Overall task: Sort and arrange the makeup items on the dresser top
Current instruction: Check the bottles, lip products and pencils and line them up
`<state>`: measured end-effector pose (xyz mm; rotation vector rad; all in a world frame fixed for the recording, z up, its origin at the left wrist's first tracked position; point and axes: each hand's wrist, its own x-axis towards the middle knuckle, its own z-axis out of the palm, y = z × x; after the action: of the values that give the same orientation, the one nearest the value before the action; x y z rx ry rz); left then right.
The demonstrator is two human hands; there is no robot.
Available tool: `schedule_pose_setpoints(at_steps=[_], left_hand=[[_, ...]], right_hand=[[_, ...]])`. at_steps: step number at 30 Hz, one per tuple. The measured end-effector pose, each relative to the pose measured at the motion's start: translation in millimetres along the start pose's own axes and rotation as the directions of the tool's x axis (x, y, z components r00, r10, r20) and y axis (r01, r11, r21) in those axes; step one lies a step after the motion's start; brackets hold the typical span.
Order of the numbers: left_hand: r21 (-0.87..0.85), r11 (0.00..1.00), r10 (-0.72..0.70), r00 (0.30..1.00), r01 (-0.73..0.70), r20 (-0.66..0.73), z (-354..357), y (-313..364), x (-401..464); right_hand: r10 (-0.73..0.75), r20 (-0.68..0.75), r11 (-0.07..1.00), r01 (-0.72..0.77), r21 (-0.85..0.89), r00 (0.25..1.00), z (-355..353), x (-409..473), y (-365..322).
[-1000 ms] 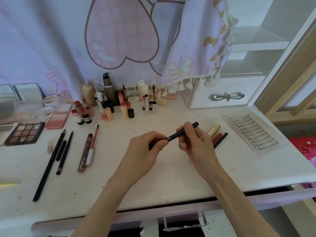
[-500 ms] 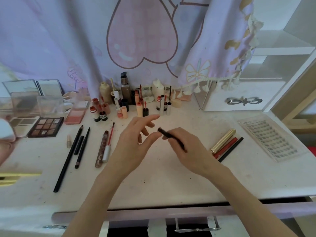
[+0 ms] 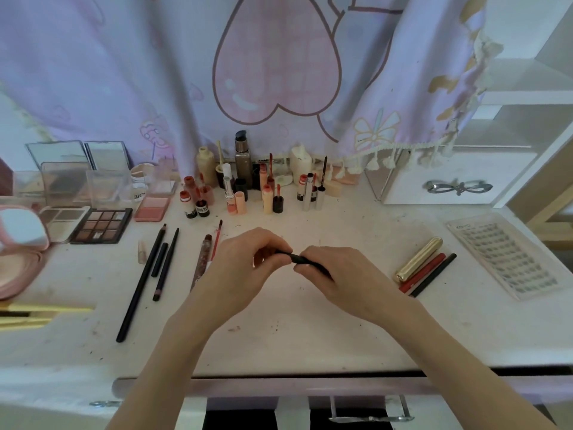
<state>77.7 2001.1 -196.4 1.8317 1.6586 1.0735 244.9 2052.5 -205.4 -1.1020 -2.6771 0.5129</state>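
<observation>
Both hands, left hand (image 3: 245, 268) and right hand (image 3: 335, 274), pinch one black pencil (image 3: 299, 259) above worktop (image 3: 310, 330); three sticks (image 3: 424, 266) at right.

A: L hand (image 3: 245, 268)?
B: Forearm enters from 7 o'clock, wrist bent, fingers curled, tips pinching one end of a black pen (image 3: 299, 259).
A: R hand (image 3: 338, 274)?
B: Forearm from 5 o'clock, fingers wrapped round the pen's other end, knuckles up. The two hands nearly touch at centre.

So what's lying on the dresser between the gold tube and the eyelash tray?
In the head view, a red pencil and a black pencil lie beside the gold tube; then bare top before the eyelash tray.
</observation>
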Motion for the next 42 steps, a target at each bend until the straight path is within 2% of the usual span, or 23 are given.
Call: schedule_pose_setpoints(at_steps=[6,16,18,20,23,25,28,31,34,39,42], left_hand=[[-0.008,0.997,-0.083,0.996,0.083,-0.020,-8.6,-7.6,-3.0],[-0.062,0.982,-0.183,0.980,0.178,-0.073,-34.4,-20.7,-11.2],[-0.081,0.975,-0.215,0.969,0.206,-0.123,-42.1,-24.9,-15.9],[-0.067,0.967,-0.256,0.934,0.247,-0.249,-47.2,-32.5,-19.9],[0.014,0.934,-0.308,0.821,0.358,-0.480,-48.4,-48.8,-26.2],[0.089,0.903,-0.312,0.785,0.420,-0.535,-46.3,-62.1,-30.8],[0.197,0.868,-0.293,0.791,0.456,-0.537,-42.7,-78.0,-35.0],[0.325,0.836,-0.224,0.817,0.441,-0.532,-40.4,-84.1,-36.5],[0.396,0.801,-0.209,0.830,0.448,-0.517,-40.2,-88.9,-38.2],[0.426,0.777,-0.214,0.831,0.464,-0.514,-43.2,-94.2,-38.8],[0.417,0.773,-0.231,0.825,0.478,-0.516,-46.5,-96.5,-38.0]], right_hand=[[0.145,0.051,0.961,-0.153,0.231,0.988,-5.4,3.4,-2.0],[0.162,0.089,0.947,-0.180,0.267,0.983,-4.0,10.0,-5.5],[0.185,0.071,0.932,-0.198,0.304,0.980,-2.8,11.3,-7.0],[0.208,0.036,0.905,-0.206,0.373,0.978,-0.6,13.9,-12.1],[0.273,0.000,0.802,-0.227,0.552,0.962,2.2,23.9,-24.1],[0.337,0.045,0.670,-0.273,0.690,0.940,3.6,35.1,-35.3],[0.344,0.146,0.494,-0.311,0.812,0.928,4.5,57.0,-53.1],[0.317,0.205,0.439,-0.335,0.834,0.926,8.3,81.6,-67.2],[0.335,0.247,0.440,-0.383,0.812,0.909,14.5,103.0,-78.0],[0.341,0.210,0.601,-0.384,0.701,0.916,26.1,128.2,-93.6],[0.347,0.197,0.656,-0.387,0.648,0.917,31.9,136.7,-103.1]])
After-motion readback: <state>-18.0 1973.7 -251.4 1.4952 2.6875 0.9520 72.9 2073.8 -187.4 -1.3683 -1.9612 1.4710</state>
